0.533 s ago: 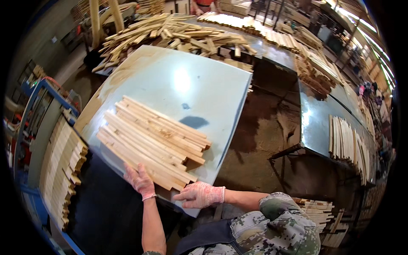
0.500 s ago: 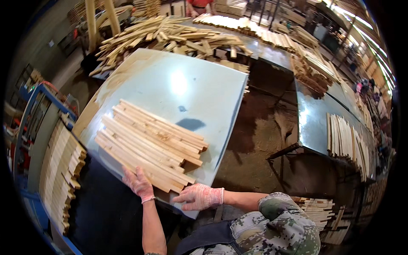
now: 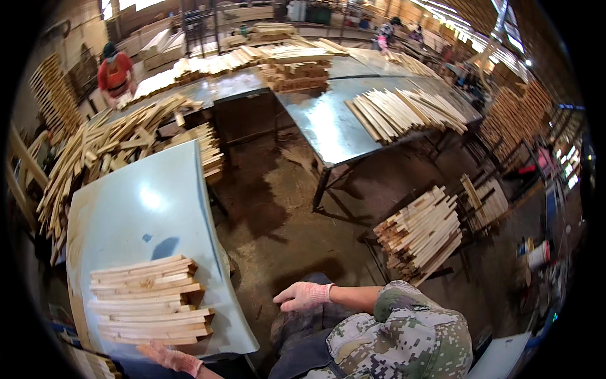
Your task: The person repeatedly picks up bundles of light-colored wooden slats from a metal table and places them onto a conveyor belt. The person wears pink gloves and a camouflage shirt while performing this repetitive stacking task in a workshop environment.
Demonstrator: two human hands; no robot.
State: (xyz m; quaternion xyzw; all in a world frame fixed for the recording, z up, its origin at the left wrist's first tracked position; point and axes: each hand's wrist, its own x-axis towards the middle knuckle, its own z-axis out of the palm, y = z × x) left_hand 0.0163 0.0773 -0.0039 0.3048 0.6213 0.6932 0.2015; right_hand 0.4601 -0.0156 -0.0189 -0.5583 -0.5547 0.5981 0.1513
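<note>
A neat stack of pale wooden slats [image 3: 148, 300] lies at the near end of a light blue-grey table [image 3: 158, 208]. My left hand [image 3: 169, 357], in a pinkish glove, rests flat at the table's near edge just below the stack and holds nothing. My right hand [image 3: 303, 295], also gloved, hangs off the table to the right, over my dark lap and the dirt floor. Its fingers are apart and empty. My camouflage sleeve [image 3: 404, 335] fills the lower right.
A loose heap of slats [image 3: 107, 151] lies beyond the table's far end. A metal table [image 3: 328, 126] to the right carries more slats [image 3: 404, 110]. A slat bundle [image 3: 423, 230] sits on a low rack. A person in red [image 3: 113, 72] works at the back left.
The view has swung to the right. My right hand has come off the slat stack and moved right, clear of the table. My left hand stays by the stack's near edge.
</note>
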